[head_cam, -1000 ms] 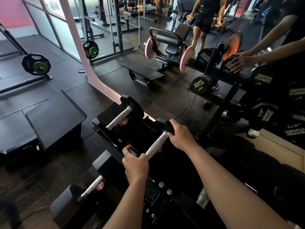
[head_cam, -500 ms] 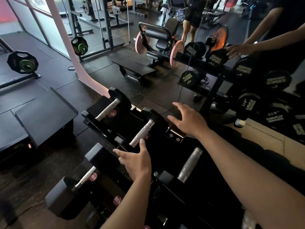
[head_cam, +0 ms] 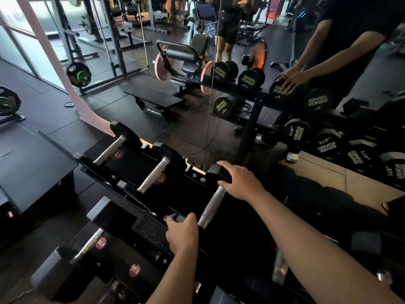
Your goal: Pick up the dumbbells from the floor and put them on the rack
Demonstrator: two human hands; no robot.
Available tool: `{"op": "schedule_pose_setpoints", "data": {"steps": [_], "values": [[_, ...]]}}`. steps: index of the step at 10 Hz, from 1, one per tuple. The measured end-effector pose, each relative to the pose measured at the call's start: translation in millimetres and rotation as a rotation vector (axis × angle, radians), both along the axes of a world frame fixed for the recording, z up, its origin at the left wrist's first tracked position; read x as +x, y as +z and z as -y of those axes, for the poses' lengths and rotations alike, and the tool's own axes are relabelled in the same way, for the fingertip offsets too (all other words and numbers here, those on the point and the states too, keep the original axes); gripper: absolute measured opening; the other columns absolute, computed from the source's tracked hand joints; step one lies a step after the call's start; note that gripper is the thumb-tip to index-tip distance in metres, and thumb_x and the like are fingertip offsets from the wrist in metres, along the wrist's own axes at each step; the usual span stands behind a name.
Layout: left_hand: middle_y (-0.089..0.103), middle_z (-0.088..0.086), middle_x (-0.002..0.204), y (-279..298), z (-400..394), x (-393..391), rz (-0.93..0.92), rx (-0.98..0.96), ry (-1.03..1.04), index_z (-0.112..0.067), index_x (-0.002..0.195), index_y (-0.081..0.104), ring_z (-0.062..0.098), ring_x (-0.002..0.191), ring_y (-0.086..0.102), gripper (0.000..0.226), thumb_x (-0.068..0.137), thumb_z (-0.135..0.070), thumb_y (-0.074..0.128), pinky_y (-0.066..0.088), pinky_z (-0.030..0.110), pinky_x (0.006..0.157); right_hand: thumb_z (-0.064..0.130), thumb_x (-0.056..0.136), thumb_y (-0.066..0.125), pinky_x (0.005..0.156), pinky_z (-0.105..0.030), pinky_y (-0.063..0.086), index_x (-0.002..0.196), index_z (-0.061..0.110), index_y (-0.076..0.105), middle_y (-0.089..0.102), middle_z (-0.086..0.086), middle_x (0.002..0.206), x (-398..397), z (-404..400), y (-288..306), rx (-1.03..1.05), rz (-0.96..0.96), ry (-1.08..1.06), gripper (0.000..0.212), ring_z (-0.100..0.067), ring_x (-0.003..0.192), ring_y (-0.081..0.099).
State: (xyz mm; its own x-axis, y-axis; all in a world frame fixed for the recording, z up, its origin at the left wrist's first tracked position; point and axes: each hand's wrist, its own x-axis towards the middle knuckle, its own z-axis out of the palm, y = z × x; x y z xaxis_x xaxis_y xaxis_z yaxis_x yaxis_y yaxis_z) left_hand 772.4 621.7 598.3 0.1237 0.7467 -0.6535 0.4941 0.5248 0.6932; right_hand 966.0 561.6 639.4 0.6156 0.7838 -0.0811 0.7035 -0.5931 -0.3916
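A black dumbbell with a steel handle [head_cam: 212, 207] lies on the top tier of the black rack [head_cam: 122, 189], third from the left. My right hand [head_cam: 240, 182] curls over its far head, by the mirror. My left hand [head_cam: 182, 233] grips its near head at the rack's front rail. To the left on the same tier rest a dumbbell marked 2.5 [head_cam: 109, 148] and one marked 5 [head_cam: 153, 174]. On the lower tier lies a dumbbell marked 22.5 [head_cam: 88, 243].
A wall mirror [head_cam: 252, 128] stands right behind the rack and reflects me, the rack and round dumbbells. A low black platform [head_cam: 32, 163] sits to the left. A plate-loaded machine [head_cam: 182, 62], squat racks and another person appear in the mirror.
Both hands let go of the second dumbbell and moved right. They now hold the two ends of the third dumbbell on the top tier.
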Motion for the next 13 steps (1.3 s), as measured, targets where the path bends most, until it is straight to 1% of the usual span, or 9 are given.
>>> {"op": "schedule_pose_setpoints", "data": {"steps": [2, 4, 6, 7, 9, 10, 11, 12, 13], "values": [[0.06, 0.008, 0.107, -7, 3, -2, 0.03, -0.03, -0.003, -0.033, 0.131, 0.045, 0.032, 0.087, 0.068, 0.07, 0.064, -0.047, 0.06, 0.059, 0.051, 0.081, 0.032, 0.091, 0.068, 0.093, -0.035, 0.05, 0.147, 0.038, 0.041, 0.063, -0.004, 0.12, 7, -5, -9, 0.081, -0.066, 0.074, 0.062, -0.023, 0.111, 0.062], [0.059, 0.008, 0.107, -7, -1, -5, -0.017, -0.011, -0.031, -0.034, 0.124, 0.045, 0.032, 0.084, 0.067, 0.061, 0.066, -0.047, 0.059, 0.061, 0.051, 0.075, 0.033, 0.093, 0.066, 0.085, -0.032, 0.05, 0.147, 0.037, 0.041, 0.061, -0.004, 0.113, 6, -2, -17, 0.101, -0.007, 0.057, 0.06, -0.024, 0.103, 0.062], [0.059, 0.007, 0.106, -8, -1, -3, -0.033, 0.014, -0.055, -0.036, 0.123, 0.045, 0.031, 0.084, 0.067, 0.06, 0.065, -0.049, 0.058, 0.061, 0.051, 0.075, 0.032, 0.093, 0.066, 0.08, -0.029, 0.053, 0.145, 0.037, 0.039, 0.057, 0.001, 0.111, 8, -3, -23, 0.131, 0.022, 0.055, 0.058, -0.019, 0.098, 0.062], [0.058, 0.007, 0.108, -8, -3, -2, -0.033, 0.017, -0.044, -0.035, 0.123, 0.046, 0.032, 0.086, 0.066, 0.061, 0.064, -0.049, 0.058, 0.06, 0.052, 0.078, 0.032, 0.094, 0.065, 0.08, -0.031, 0.054, 0.145, 0.037, 0.038, 0.055, 0.002, 0.112, 8, -5, -24, 0.14, 0.028, 0.054, 0.058, -0.019, 0.098, 0.062], [0.056, 0.009, 0.116, -7, -2, -4, -0.02, 0.036, -0.008, -0.028, 0.13, 0.048, 0.027, 0.087, 0.061, 0.059, 0.076, -0.045, 0.063, 0.058, 0.044, 0.081, 0.04, 0.095, 0.06, 0.082, -0.038, 0.055, 0.148, 0.037, 0.031, 0.05, -0.003, 0.123, 0, -6, -24, 0.065, 0.084, 0.032, 0.061, -0.025, 0.107, 0.058], [0.048, 0.012, 0.131, -13, -4, -1, -0.012, 0.063, -0.01, -0.022, 0.137, 0.047, 0.027, 0.096, 0.056, 0.062, 0.084, -0.047, 0.065, 0.051, 0.042, 0.087, 0.053, 0.096, 0.051, 0.091, -0.045, 0.051, 0.152, 0.037, 0.026, 0.048, -0.004, 0.131, 0, -7, -24, 0.019, 0.079, 0.018, 0.063, -0.028, 0.117, 0.053], [0.044, 0.012, 0.14, -9, -6, -1, -0.028, 0.08, -0.025, -0.021, 0.141, 0.045, 0.032, 0.113, 0.054, 0.069, 0.085, -0.055, 0.064, 0.048, 0.046, 0.095, 0.059, 0.097, 0.043, 0.101, -0.049, 0.043, 0.156, 0.038, 0.022, 0.046, -0.002, 0.138, -4, -3, -18, -0.013, 0.085, 0.001, 0.066, -0.028, 0.125, 0.049], [0.043, 0.012, 0.145, 6, -10, 2, -0.076, 0.228, -0.077, -0.022, 0.144, 0.044, 0.034, 0.131, 0.045, 0.072, 0.085, -0.06, 0.061, 0.04, 0.05, 0.104, 0.061, 0.098, 0.039, 0.107, -0.049, 0.035, 0.157, 0.035, 0.024, 0.045, 0.0, 0.146, -13, 1, -3, 0.069, 0.097, -0.023, 0.066, -0.026, 0.134, 0.044], [0.044, 0.011, 0.147, 19, -13, 4, -0.075, 0.363, -0.161, -0.024, 0.145, 0.044, 0.033, 0.136, 0.042, 0.071, 0.086, -0.061, 0.059, 0.032, 0.053, 0.112, 0.06, 0.099, 0.039, 0.109, -0.048, 0.032, 0.156, 0.033, 0.028, 0.047, 0.0, 0.146, -14, 12, 7, 0.134, 0.072, -0.051, 0.064, -0.025, 0.135, 0.045]]}}
